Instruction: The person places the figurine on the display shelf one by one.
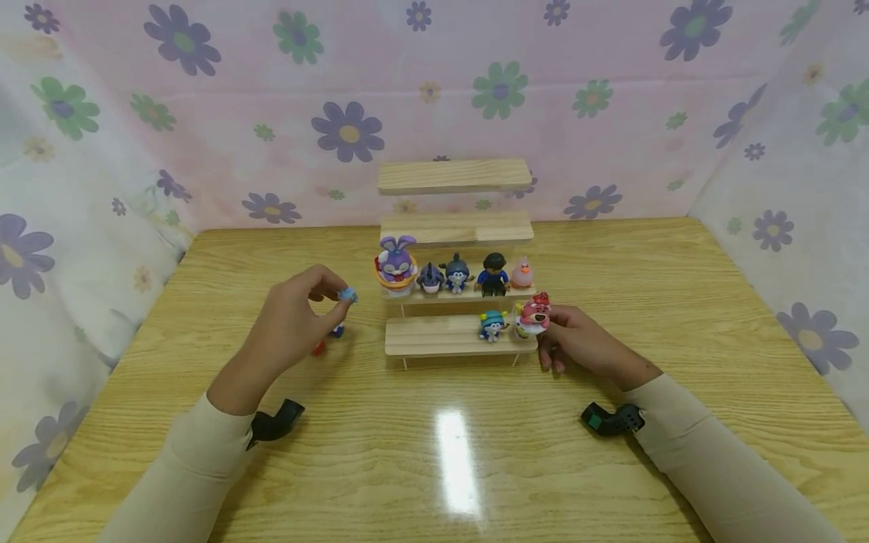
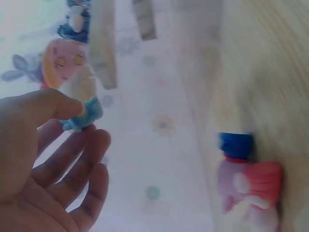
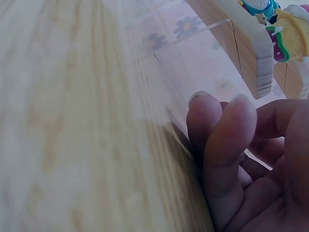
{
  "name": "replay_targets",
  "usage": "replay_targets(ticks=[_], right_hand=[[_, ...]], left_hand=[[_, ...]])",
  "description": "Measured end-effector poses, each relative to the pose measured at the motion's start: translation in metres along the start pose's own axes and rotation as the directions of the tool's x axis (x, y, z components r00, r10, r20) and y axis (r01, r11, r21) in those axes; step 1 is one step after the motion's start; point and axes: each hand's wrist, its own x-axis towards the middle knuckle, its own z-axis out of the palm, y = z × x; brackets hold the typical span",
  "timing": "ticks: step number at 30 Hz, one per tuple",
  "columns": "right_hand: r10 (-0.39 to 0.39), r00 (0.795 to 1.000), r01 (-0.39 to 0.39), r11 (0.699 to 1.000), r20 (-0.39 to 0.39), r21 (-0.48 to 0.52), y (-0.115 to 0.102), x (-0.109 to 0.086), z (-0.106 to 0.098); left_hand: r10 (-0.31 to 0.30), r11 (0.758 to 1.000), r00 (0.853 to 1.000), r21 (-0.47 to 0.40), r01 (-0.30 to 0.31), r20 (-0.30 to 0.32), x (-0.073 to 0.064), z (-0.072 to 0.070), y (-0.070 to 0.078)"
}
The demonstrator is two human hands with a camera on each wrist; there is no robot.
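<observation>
My left hand (image 1: 292, 320) pinches a small light-blue figurine (image 1: 348, 294) between thumb and fingertips, left of the stand; the same blue figurine (image 2: 87, 115) shows in the left wrist view. Below this hand lies a lilac figurine (image 2: 231, 181) with red clothes and a blue part, on the table. At the lowest step's right end stands a pink bear figurine (image 1: 533, 317) with a red top and waffle-patterned base. My right hand (image 1: 587, 339) is right at its side, lower fingers curled; whether it grips the bear I cannot tell, as the bear covers the fingertips.
A wooden tiered stand (image 1: 434, 339) has clear supports. On its second step sit a purple rabbit (image 1: 396, 268), two dark-blue figurines, a black-haired figure (image 1: 493, 275) and a pink bird (image 1: 522, 273). A teal-capped figurine (image 1: 492, 326) stands left of the bear. Flowered cloth hangs behind.
</observation>
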Motion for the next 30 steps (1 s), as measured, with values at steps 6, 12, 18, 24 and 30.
replay_targets(ticks=[6,12,18,24,30], right_hand=[[-0.008,1.0,0.008,1.0,-0.005,0.001,-0.001,-0.001,-0.001],[-0.014,1.0,0.014,1.0,0.003,0.011,-0.001,-0.002,0.0],[0.005,1.0,-0.005,1.0,-0.01,0.006,-0.001,-0.002,0.0],[0.013,1.0,-0.013,1.0,-0.007,0.003,-0.001,-0.002,0.0],[0.011,1.0,-0.011,1.0,-0.003,0.005,-0.003,-0.001,0.001]], left_hand=[[0.103,0.995,0.987,0.007,-0.103,-0.127,-0.003,-0.006,0.017],[0.241,0.968,0.94,-0.014,-0.252,-0.242,-0.008,-0.008,0.034],[0.367,0.905,0.874,-0.094,-0.414,-0.32,-0.009,-0.004,0.049],[0.405,0.874,0.852,-0.134,-0.468,-0.331,-0.008,0.006,0.06],[0.441,0.85,0.846,-0.161,-0.501,-0.299,-0.002,0.017,0.071]])
